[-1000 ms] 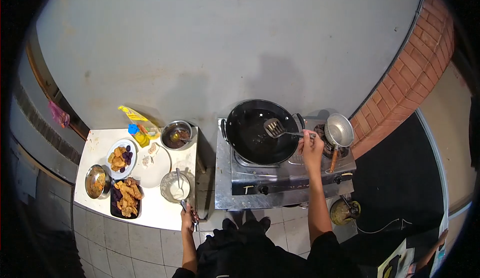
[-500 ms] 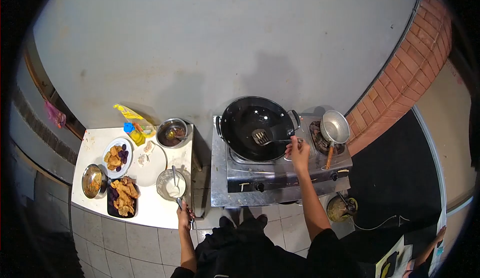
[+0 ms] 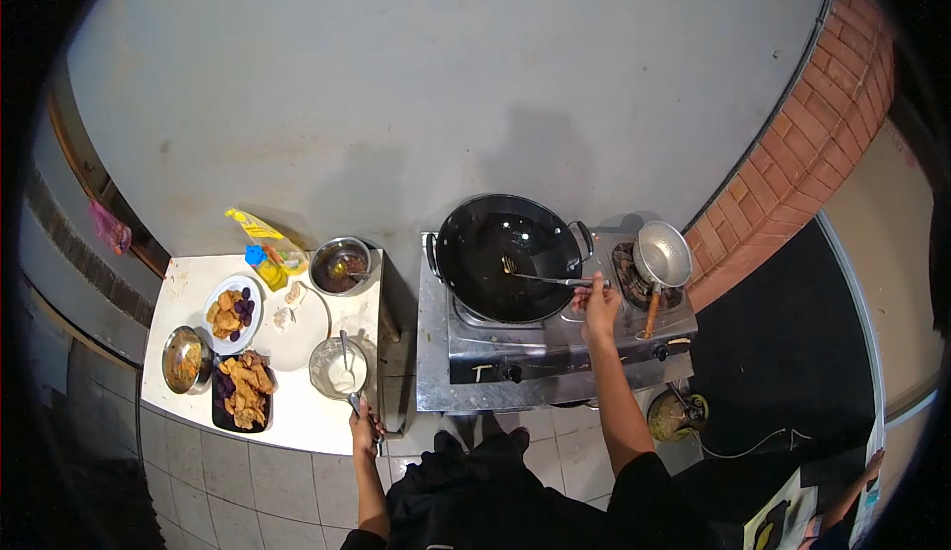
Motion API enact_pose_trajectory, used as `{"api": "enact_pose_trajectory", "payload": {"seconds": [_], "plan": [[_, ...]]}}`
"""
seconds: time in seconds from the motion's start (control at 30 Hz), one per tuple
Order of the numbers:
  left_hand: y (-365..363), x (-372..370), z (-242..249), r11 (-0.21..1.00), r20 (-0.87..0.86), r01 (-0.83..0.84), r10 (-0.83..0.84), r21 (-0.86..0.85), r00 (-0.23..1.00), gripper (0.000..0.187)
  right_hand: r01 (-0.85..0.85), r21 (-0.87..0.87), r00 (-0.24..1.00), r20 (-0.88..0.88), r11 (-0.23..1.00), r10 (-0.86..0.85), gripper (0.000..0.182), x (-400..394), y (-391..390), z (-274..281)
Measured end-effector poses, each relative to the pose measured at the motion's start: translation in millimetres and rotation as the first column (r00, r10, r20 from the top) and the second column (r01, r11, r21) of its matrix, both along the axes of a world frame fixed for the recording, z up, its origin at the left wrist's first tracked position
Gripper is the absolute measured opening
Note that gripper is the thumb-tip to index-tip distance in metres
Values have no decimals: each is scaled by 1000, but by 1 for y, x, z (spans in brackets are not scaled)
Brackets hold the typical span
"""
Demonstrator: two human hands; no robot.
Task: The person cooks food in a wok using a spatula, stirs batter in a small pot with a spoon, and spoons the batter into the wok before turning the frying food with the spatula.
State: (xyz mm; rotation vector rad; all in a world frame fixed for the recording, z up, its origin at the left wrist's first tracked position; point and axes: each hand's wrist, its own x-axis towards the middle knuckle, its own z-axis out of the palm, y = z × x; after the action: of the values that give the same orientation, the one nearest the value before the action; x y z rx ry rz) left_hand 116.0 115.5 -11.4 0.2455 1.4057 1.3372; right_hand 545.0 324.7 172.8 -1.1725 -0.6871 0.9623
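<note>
My right hand [image 3: 597,310] is closed on the handle of a slotted spatula [image 3: 540,278]. The spatula's slotted head, seen nearly edge-on, is inside the black wok [image 3: 485,297], over dark, shiny liquid. At the small table's front edge, my left hand [image 3: 366,425] is wrapped round a dark-handled utensil whose far end is hard to make out. That end reaches the rim of a bowl of white batter [image 3: 342,380], in which a spoon [image 3: 346,350] leans.
A small saucepan [image 3: 663,253] sits on the right burner of the stove [image 3: 436,382]. Left on the table are a plate of fried pieces [image 3: 238,287], a black tray of fried food [image 3: 246,391], steel bowls [image 3: 339,263] and an oil bottle [image 3: 267,271]. Another person's hand [image 3: 872,466] shows at lower right.
The spatula has turned in my right hand, so its flat slotted face now shows nearly edge-on. My right hand has shifted slightly right and down. My left hand has barely moved.
</note>
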Motion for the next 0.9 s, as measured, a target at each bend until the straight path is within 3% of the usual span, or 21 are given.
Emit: {"api": "enact_pose_trajectory", "payload": {"seconds": [0.6, 0.9], "plan": [[0, 0, -2, 1000, 6, 14, -14, 0, 1000, 41, 19, 35, 1000, 13, 999, -19, 38, -7, -4, 2], [0, 1, 6, 1000, -18, 15, -15, -8, 1000, 40, -28, 60, 992, 129, 998, 20, 31, -20, -11, 13]]}}
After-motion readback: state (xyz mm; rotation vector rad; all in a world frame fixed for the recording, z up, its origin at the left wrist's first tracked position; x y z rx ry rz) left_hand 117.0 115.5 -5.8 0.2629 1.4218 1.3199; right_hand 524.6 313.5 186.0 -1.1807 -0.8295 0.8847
